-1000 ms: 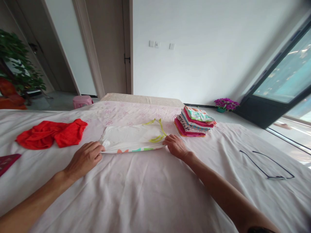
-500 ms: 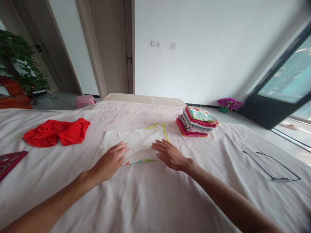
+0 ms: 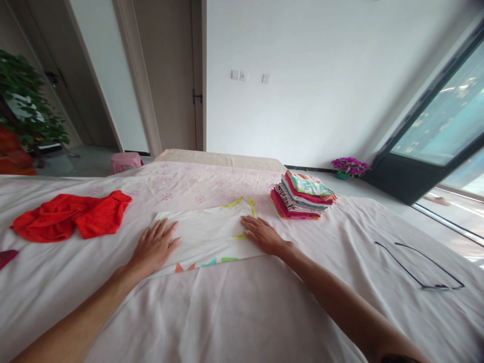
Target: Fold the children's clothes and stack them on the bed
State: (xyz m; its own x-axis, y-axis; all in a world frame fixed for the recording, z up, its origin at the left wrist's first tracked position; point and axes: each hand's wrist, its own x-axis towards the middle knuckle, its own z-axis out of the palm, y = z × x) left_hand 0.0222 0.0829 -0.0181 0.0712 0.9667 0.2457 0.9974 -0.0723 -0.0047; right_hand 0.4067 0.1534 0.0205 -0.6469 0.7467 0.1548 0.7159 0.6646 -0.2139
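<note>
A white garment with yellow-green trim (image 3: 206,227) lies folded lengthwise on the bed sheet, with orange, teal and green print showing along its near edge. My left hand (image 3: 155,247) rests flat on its left end, fingers spread. On the right end, by the yellow trim, my right hand (image 3: 262,234) lies flat with fingers stretched out, covering part of that trim. Neither hand grips the cloth. Just beyond my right hand stands a stack of folded clothes (image 3: 300,196).
A crumpled red garment (image 3: 75,217) lies to the left, with the corner of a dark red item (image 3: 6,257) near the frame's edge. Eyeglasses (image 3: 427,272) sit on the sheet at right. Past the bed are a pink stool (image 3: 126,162) and purple flowers (image 3: 350,166).
Both hands let go of the garment's near edge and opened onto its top. Since then they have spread apart across it, the left going further left. The garment now lies flatter.
</note>
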